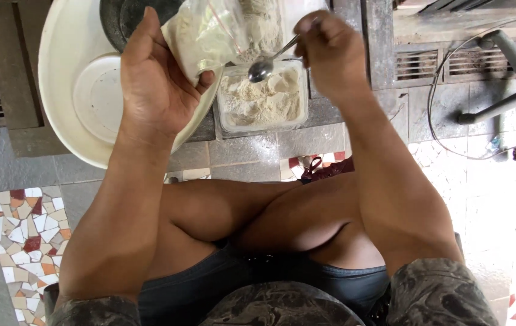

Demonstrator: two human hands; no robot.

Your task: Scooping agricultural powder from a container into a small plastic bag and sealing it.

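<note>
My left hand (155,78) grips a clear plastic bag of pale flour (222,30), held up over the floor. My right hand (330,51) pinches the handle of a metal spoon (262,68); its bowl hangs just below the bag's mouth, above a clear rectangular tub (262,124) partly filled with the same lumpy flour. The tub rests on the tiled floor in front of my crossed legs.
A large white basin (67,84) lies at the left, with a dark bowl (125,18) at its top. A wooden frame borders the far edge. An office chair base (512,90) and a cable stand at the right. Mosaic tiles cover the floor.
</note>
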